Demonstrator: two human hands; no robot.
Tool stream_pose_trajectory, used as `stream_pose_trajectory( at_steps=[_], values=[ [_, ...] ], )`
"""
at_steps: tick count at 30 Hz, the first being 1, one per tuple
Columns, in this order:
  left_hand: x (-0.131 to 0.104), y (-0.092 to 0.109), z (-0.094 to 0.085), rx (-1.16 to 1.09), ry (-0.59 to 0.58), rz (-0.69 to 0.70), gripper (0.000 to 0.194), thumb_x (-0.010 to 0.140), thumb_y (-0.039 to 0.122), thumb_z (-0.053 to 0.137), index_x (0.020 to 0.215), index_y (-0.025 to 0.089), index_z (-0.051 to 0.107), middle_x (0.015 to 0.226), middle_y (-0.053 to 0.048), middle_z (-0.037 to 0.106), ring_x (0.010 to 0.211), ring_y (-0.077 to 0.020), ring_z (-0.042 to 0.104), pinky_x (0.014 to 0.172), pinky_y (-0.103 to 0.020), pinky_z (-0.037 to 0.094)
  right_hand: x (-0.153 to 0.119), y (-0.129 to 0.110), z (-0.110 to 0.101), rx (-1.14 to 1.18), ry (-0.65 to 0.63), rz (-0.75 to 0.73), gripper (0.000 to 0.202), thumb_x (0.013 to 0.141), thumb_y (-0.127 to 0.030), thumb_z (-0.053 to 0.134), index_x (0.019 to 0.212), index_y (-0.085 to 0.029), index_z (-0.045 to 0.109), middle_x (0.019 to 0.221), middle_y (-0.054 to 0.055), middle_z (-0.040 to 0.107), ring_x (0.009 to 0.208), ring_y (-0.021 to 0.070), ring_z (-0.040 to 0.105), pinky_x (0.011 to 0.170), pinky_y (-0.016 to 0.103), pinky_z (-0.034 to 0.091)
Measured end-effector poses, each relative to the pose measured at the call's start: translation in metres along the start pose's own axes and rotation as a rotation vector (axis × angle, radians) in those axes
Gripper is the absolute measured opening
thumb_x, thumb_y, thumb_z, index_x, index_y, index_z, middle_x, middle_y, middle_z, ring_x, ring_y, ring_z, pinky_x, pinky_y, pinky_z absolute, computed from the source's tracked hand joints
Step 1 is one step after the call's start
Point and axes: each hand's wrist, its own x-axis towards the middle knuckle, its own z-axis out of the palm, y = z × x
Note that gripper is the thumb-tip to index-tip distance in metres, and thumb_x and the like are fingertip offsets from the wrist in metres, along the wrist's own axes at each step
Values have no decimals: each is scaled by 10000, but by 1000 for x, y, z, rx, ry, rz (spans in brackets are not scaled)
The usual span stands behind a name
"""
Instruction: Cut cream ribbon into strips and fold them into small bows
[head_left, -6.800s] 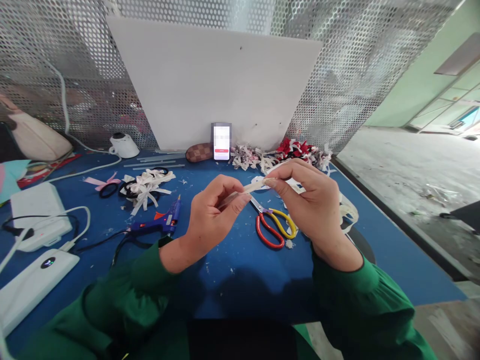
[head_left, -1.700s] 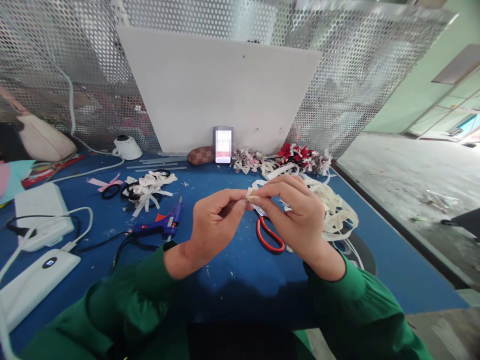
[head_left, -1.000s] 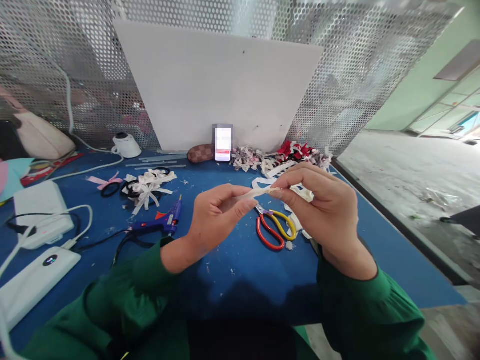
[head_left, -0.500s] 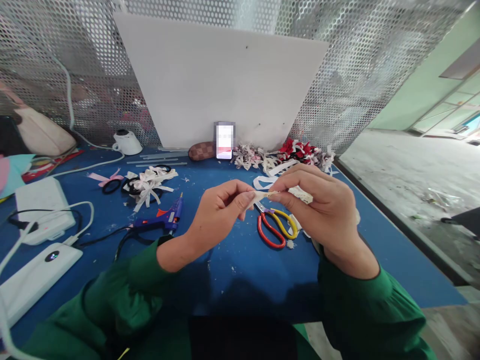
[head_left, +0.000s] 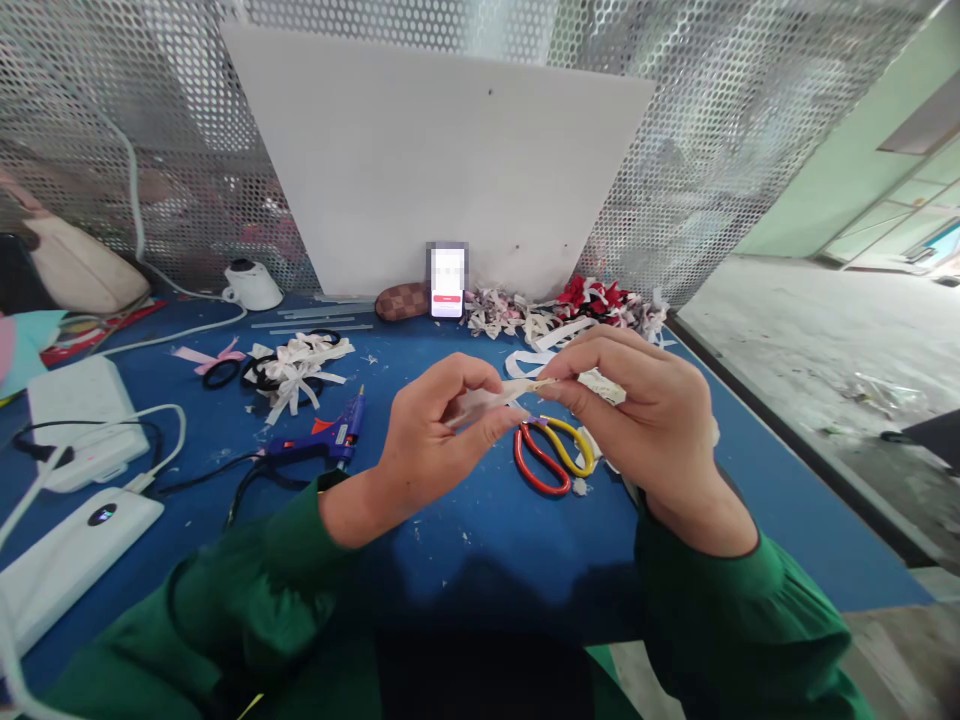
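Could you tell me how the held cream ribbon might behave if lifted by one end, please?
The held cream ribbon would probably droop, being a thin strip. It looks light: the left hand and right hand merely pinch it.

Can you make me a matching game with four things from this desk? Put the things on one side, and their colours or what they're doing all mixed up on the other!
Things:
1. glue gun
2. phone
3. pale ribbon strip
4. scissors

Colours and states:
A. standing up with its screen lit
B. one red handle and one yellow handle
C. blue, with an orange trigger
D. pinched by the left hand and the right hand

Right pairs: 1-C, 2-A, 3-D, 4-B
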Motion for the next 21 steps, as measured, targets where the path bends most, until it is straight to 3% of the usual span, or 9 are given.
stream_pose_trajectory(
  at_steps=[3, 12, 18, 21],
  values=[
    [0, 2, 1, 40, 27, -26, 131, 896, 237, 718, 840, 205, 604, 670, 57, 524, 505, -57, 365, 455, -209, 316, 0, -1, 1, -9, 6, 1, 148, 890, -157, 732, 798, -225, 639, 756, -19, 690, 700, 149, 633, 710, 327, 479],
    [2, 6, 3, 14, 103, -210, 257, 841, 340, 781, 740, 197, 592, 599, 50, 537, 502, -74, 406, 451, -210, 340, 0, -4, 1, -3, -10, -45, 128, 917, -204, 702, 807, -240, 647, 752, 1, 698, 710, 172, 640, 732, 351, 504],
    [3, 6, 2, 40, 68, -119, 206, 889, 306, 738, 1083, 240, 745, 699, 32, 618, 553, -83, 476, 514, -214, 406, -1, -5, -1, -14, -11, -65, 126, 924, -201, 691, 815, -245, 648, 756, -2, 697, 714, 170, 637, 739, 349, 496],
    [4, 8, 0, 92, 35, -79, 84, 911, 262, 705, 922, 225, 780, 708, 6, 654, 625, -106, 547, 573, -229, 439, -1, -5, 0, -21, -7, -53, 131, 926, -201, 691, 811, -246, 648, 754, -3, 698, 712, 169, 641, 738, 347, 495]
  ],
)
